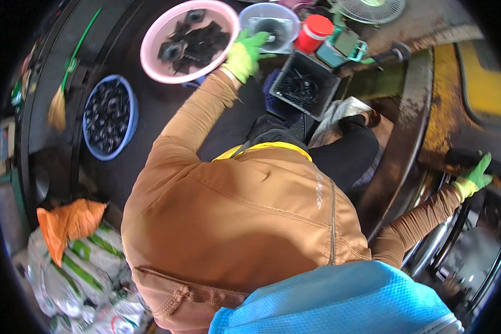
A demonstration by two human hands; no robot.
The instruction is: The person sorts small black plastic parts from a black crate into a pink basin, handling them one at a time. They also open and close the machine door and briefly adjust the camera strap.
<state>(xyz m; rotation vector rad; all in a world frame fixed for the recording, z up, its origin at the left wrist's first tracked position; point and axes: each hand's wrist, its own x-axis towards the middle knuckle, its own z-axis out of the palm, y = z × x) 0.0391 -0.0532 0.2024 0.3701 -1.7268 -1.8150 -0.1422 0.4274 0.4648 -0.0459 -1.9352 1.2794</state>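
Note:
My left hand, in a green and yellow glove, reaches forward between the pink basin and the lavender basin. Its fingers are spread, with the tips over a pale square piece with a dark round middle in the lavender basin; whether they touch it I cannot tell. Black plastic parts lie in the pink basin. Far to the right, my right hand, gloved alike, is stretched out beside the yellow machine, its fingers apart and nothing visible in them.
A dark square bin with thin black pieces stands before me, near a red-lidded container and a fan. At left are a blue basin of black parts, a broom, white sacks and an orange bag.

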